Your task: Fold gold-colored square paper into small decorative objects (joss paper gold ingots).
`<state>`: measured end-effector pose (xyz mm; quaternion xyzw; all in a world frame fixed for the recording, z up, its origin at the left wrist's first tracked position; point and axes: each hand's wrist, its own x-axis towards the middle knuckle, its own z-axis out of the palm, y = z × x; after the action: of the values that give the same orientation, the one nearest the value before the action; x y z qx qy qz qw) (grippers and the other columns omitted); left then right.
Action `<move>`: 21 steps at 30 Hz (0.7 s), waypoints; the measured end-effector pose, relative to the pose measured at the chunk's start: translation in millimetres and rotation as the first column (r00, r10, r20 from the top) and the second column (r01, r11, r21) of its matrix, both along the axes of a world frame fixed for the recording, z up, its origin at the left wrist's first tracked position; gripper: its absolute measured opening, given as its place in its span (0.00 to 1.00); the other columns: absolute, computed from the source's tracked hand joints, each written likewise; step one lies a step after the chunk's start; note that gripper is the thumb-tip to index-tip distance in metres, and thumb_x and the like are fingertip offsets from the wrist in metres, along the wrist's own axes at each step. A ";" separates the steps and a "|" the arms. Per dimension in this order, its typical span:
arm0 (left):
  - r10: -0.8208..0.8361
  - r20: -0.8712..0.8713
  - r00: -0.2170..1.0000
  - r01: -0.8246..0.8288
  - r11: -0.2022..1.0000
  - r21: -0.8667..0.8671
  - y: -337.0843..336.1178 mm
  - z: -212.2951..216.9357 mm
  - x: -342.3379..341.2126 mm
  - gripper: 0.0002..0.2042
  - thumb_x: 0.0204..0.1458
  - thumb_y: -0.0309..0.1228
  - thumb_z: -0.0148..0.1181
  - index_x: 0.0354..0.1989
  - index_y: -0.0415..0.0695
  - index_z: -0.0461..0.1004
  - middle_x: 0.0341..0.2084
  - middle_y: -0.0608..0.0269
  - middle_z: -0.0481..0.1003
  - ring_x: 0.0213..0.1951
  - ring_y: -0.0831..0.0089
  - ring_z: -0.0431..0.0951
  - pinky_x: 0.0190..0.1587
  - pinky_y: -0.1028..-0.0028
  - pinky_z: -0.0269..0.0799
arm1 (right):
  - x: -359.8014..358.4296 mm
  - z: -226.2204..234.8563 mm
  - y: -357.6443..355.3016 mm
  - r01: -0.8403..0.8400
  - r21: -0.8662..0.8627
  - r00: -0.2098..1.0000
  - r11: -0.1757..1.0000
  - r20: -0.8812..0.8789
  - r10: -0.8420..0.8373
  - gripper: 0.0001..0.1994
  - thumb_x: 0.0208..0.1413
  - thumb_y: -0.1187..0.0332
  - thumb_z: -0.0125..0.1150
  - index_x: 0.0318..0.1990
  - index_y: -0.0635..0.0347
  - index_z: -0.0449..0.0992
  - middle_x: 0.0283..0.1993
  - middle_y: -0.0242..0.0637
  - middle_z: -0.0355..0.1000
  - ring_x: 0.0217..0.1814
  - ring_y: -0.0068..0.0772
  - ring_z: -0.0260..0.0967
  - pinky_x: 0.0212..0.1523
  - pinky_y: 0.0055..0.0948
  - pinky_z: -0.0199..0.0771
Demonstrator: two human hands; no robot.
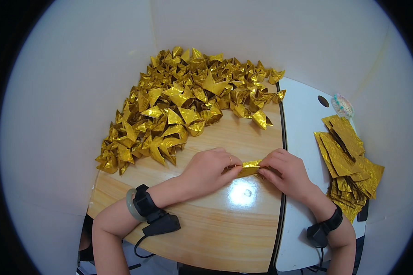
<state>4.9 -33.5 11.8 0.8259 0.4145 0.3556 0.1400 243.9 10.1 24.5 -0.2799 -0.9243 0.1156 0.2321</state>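
A partly folded sheet of gold foil paper [249, 169] is stretched between my two hands, just above the wooden table. My left hand [211, 170] pinches its left end between thumb and fingers. At the right end, my right hand [287, 173] grips it the same way, its thumb under the edge. Beyond my hands spreads a large heap of folded gold paper ingots [183, 101] with pointed ends. To the right of my right hand lies a loose stack of flat gold paper pieces [348, 160].
The wooden table [206, 238] meets a white table [303, 114] along a dark seam. A crocheted pastel item [343, 106] sits by a dark oval hole [323, 101] at the back right. Pale walls [225, 27] enclose the tables. Cabled black devices [162, 224] are strapped to both wrists.
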 end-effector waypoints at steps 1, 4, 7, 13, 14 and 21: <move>0.000 0.002 1.000 0.000 1.000 -0.001 -1.0 3.1 1.8 0.05 0.49 0.28 0.62 0.29 0.40 0.75 0.22 0.63 0.73 0.26 0.71 0.72 0.30 0.71 0.69 | 0.6 0.2 -0.2 0.027 -0.074 1.000 0.997 0.001 -0.027 0.09 0.48 0.67 0.65 0.37 0.55 0.76 0.32 0.32 0.72 0.38 0.35 0.70 0.37 0.30 0.73; 0.132 0.206 0.969 -0.002 0.845 -0.535 -4.4 11.1 6.4 0.06 0.52 0.26 0.61 0.34 0.38 0.73 0.22 0.64 0.74 0.24 0.78 0.72 0.28 0.77 0.69 | -2.3 1.6 -1.9 0.062 -0.237 0.995 0.970 -0.058 -0.077 0.09 0.48 0.66 0.66 0.36 0.55 0.76 0.31 0.32 0.71 0.36 0.35 0.69 0.36 0.30 0.71; 0.176 0.282 0.943 0.027 0.806 -0.592 -8.2 5.8 10.2 0.07 0.52 0.25 0.60 0.38 0.38 0.72 0.21 0.66 0.74 0.23 0.83 0.71 0.27 0.81 0.67 | -2.6 2.7 -2.0 0.029 -0.235 0.994 0.972 -0.100 -0.054 0.08 0.50 0.66 0.66 0.35 0.56 0.76 0.29 0.32 0.71 0.36 0.34 0.68 0.36 0.31 0.70; 0.160 0.197 0.967 -0.003 0.784 -0.621 -19.2 11.8 16.9 0.06 0.51 0.25 0.60 0.36 0.38 0.72 0.19 0.68 0.73 0.23 0.83 0.71 0.27 0.80 0.67 | -3.2 5.4 -2.2 0.129 -0.399 0.989 0.908 -0.017 -0.148 0.08 0.49 0.67 0.67 0.32 0.56 0.75 0.30 0.33 0.71 0.35 0.35 0.68 0.35 0.32 0.68; 0.151 0.179 0.972 -0.018 0.810 -0.587 -20.6 9.8 17.3 0.07 0.51 0.26 0.60 0.36 0.38 0.73 0.20 0.67 0.73 0.23 0.82 0.71 0.27 0.79 0.67 | -3.1 5.0 -1.5 0.131 -0.388 0.989 0.912 -0.015 -0.148 0.08 0.49 0.67 0.67 0.32 0.56 0.75 0.30 0.33 0.71 0.35 0.35 0.68 0.35 0.32 0.68; 0.059 0.053 0.997 -0.029 0.897 -0.441 -32.1 4.1 21.6 0.07 0.52 0.30 0.60 0.36 0.40 0.74 0.23 0.61 0.73 0.24 0.69 0.74 0.27 0.72 0.70 | -1.7 9.1 -1.1 0.054 -0.381 0.998 0.923 0.000 -0.058 0.07 0.48 0.70 0.67 0.33 0.57 0.74 0.29 0.34 0.68 0.36 0.37 0.64 0.38 0.33 0.66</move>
<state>26.5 -65.6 15.9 0.7513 0.4979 0.2826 0.3284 242.2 9.1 33.7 -0.3454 -0.8745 0.2880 0.1819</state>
